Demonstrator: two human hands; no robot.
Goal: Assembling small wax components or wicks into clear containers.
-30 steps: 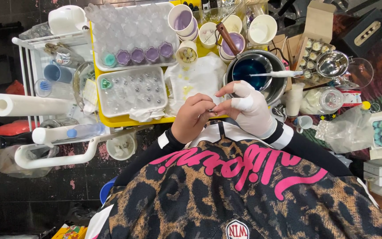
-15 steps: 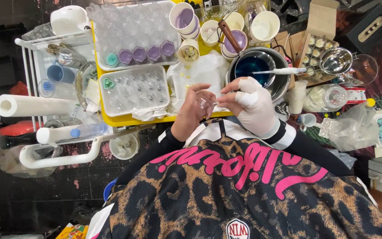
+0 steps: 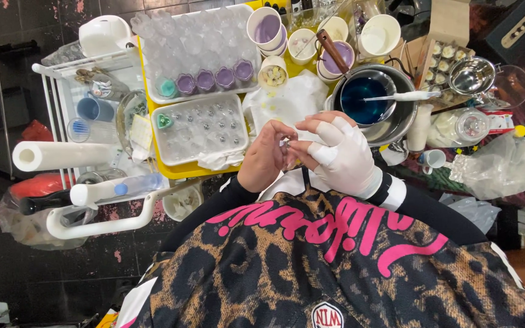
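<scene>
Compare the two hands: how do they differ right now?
The left hand is bare, while the right hand wears a white fingerless glove. The left hand's fingers curl in toward the middle; the right hand's glove back faces the camera, its index finger stretched toward the left hand. Both meet at the fingertips over a small clear object, too small to identify, held above the white cloth.

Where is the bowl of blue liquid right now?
In the head view, the metal bowl of blue liquid sits right of centre, just beyond the gloved right hand, with a white stirrer resting across it.
</scene>
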